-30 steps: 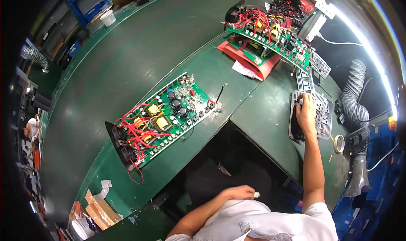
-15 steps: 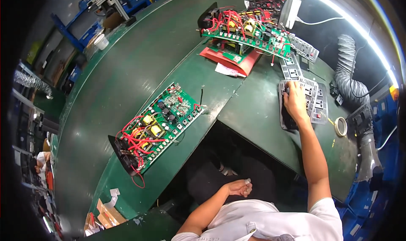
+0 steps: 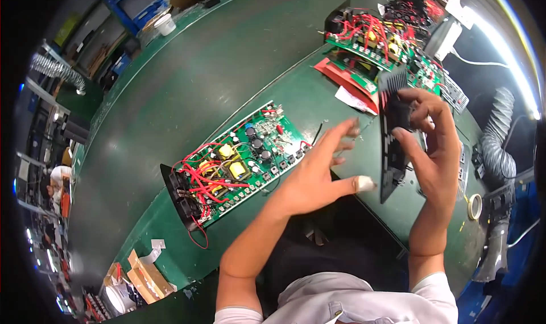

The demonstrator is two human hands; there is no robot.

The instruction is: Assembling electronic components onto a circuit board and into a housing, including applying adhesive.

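My right hand (image 3: pixel 432 136) grips a dark slotted panel (image 3: pixel 390 170), held up on edge above the right table, thumb on one face and fingers at the black part near its top. My left hand (image 3: pixel 318 173) is raised to the left of the panel, fingers spread, holding nothing; its thumb carries a white wrapping at the tip. Behind and left of that hand lies a green circuit board (image 3: pixel 244 159) with red wires, yellow transformers, black capacitors and a black end plate (image 3: pixel 183 202).
More wired boards (image 3: pixel 375 40) are stacked at the far right over a red sheet-like holder (image 3: pixel 350 79). A tape roll (image 3: pixel 474 207) and a grey flexible duct (image 3: pixel 500 125) are at the right. An opened cardboard box (image 3: pixel 147 278) sits at the lower left.
My right hand has lifted the panel from the stack on the right table and brought it inward. My left hand has risen from my lap toward it and opened. The view has shifted.
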